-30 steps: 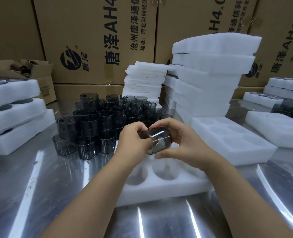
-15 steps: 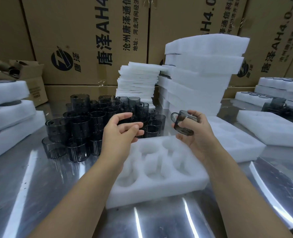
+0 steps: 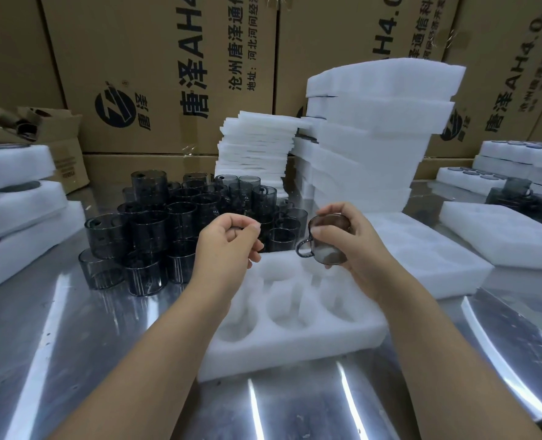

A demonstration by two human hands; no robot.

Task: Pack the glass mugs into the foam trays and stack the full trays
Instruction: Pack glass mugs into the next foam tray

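We found the right hand point(image 3: 358, 249) gripping a mug point(image 3: 328, 242) above the unfilled tray point(image 3: 295, 350); the left hand point(image 3: 228, 246) was curled and empty. We judged the next move: seat the mug upright in a far pocket.

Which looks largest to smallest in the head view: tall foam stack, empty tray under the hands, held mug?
1. Tall foam stack and empty tray: about alike, tray nearer, so unranked.
2. Held mug, smallest.
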